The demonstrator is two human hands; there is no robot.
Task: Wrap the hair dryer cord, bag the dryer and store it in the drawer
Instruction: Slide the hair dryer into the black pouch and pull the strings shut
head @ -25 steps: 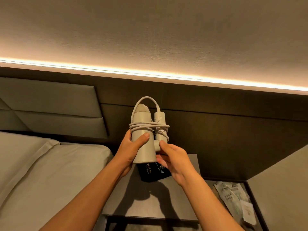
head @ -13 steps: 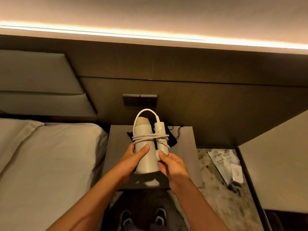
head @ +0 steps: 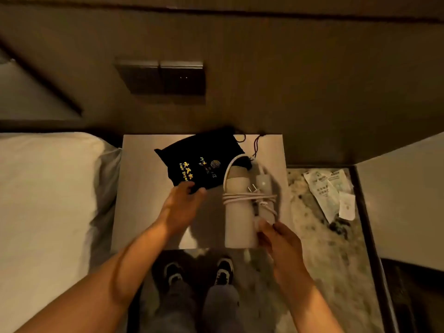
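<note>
Bagging begins: right hand grips the cord-wrapped hair dryer, left hand pinches the black drawstring bag (mouth needs opening next).

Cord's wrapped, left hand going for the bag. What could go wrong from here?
1. Only the right hand holds the hair dryer, at its folded handle; it may tip.
2. The plug prongs stick out from the cord wrap and could snag the black bag.
3. The left hand grips the bag's closed end; its drawstring opening faces the wall.
</note>
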